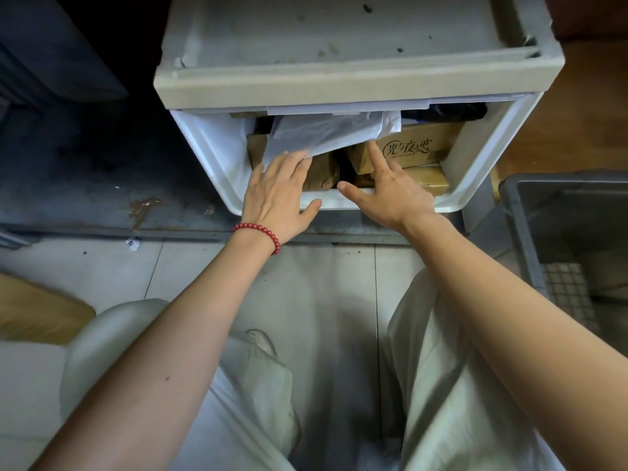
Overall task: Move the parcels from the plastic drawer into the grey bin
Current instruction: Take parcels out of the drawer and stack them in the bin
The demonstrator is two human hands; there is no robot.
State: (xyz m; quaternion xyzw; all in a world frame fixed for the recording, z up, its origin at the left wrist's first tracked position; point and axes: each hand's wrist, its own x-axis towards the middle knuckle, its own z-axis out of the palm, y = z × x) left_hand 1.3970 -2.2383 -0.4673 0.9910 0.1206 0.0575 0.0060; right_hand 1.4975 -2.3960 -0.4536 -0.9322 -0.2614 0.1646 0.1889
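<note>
Both hands [277, 188] reach into the drawer [217, 158], seemingly touching parcels [413, 147].

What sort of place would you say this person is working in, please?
Probably a storeroom or parcel-sorting corner: a white plastic drawer crammed with cardboard boxes and a white mailer bag, a grey bin beside it, and a scuffed tile floor.

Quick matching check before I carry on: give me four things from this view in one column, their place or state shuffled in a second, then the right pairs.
1. left hand
2. right hand
3. grey bin
4. printed box

A. at the right edge of the view, on the floor
B. fingers on the white plastic parcel
C. forefinger stretched into the drawer
D. inside the drawer, right side

Pairs: 1-B, 2-C, 3-A, 4-D
</note>
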